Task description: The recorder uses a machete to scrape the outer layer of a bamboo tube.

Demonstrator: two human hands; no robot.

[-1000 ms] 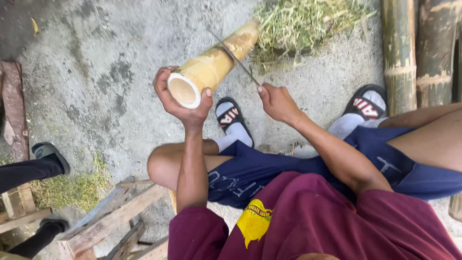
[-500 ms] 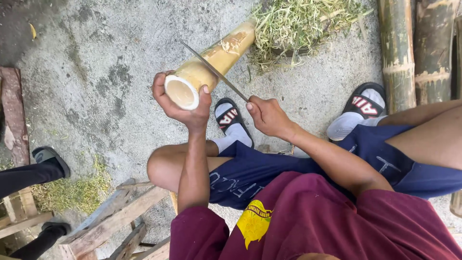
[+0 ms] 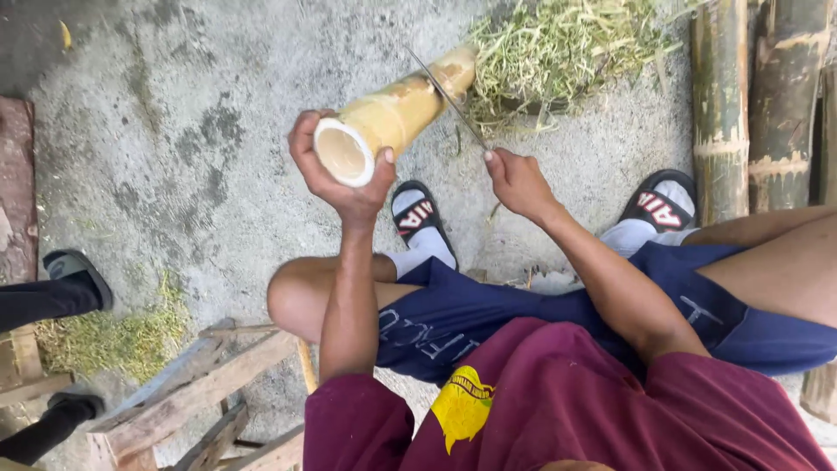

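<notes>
Compared with the frame half a second earlier, the knife (image 3: 449, 98) is found raised higher along the bamboo section (image 3: 397, 113), its thin blade now laid across the upper half of the tube rather than near the open mouth; the right hand (image 3: 519, 181) is seen shifted up and away from the knee, and the tube itself is held at much the same tilt as before. The bamboo section is gripped at its cut end by the left hand (image 3: 336, 170), whose fingers are wrapped and clamped around the rim, the thumb pressed on the near side. The fingers of the right hand are closed together on the knife handle, which is mostly hidden in the fist. The bamboo section is held in the air above the concrete floor (image 3: 174, 157), its far end pointed towards a heap of green shavings (image 3: 567, 52). The tube is hollow; its pale interior is visible at the open end, and nothing is seen inside it. Whole bamboo poles (image 3: 719, 105) are noted upright at the right edge. A wooden frame (image 3: 209, 392) is recorded at lower left, and another person's dark-clad leg and shoe (image 3: 74, 283) beside it.
</notes>
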